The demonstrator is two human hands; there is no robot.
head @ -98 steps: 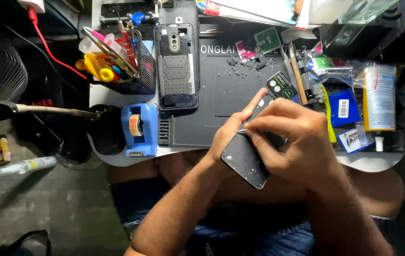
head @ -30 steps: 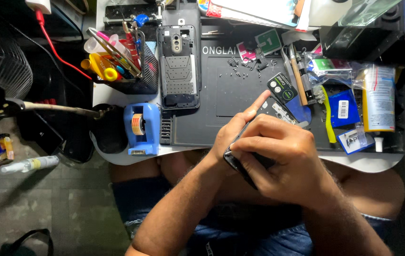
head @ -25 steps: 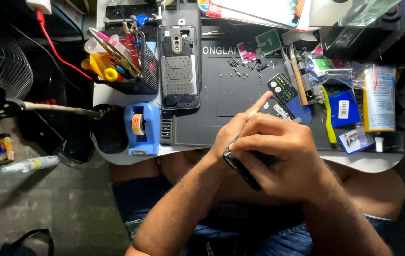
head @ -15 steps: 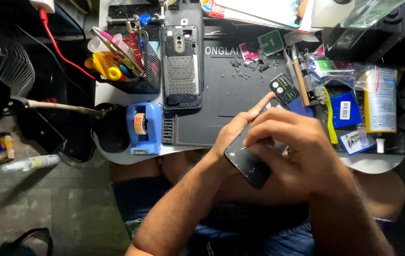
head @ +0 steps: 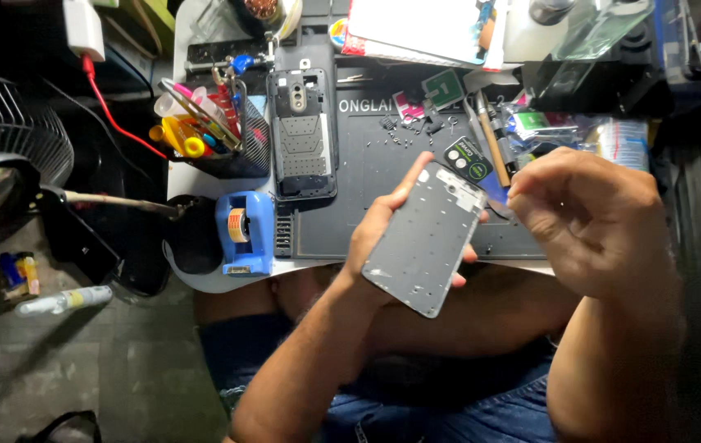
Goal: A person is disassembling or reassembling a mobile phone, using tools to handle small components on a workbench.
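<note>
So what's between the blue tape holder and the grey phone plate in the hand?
In the head view, the near-left corner of the dark work mat lies between the blue tape holder and the grey plate that the left hand holds.

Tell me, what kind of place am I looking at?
Likely a small phone repair bench: an opened phone lies on a dark work mat, the left hand holds a grey panel, beside a tool cup.
</note>
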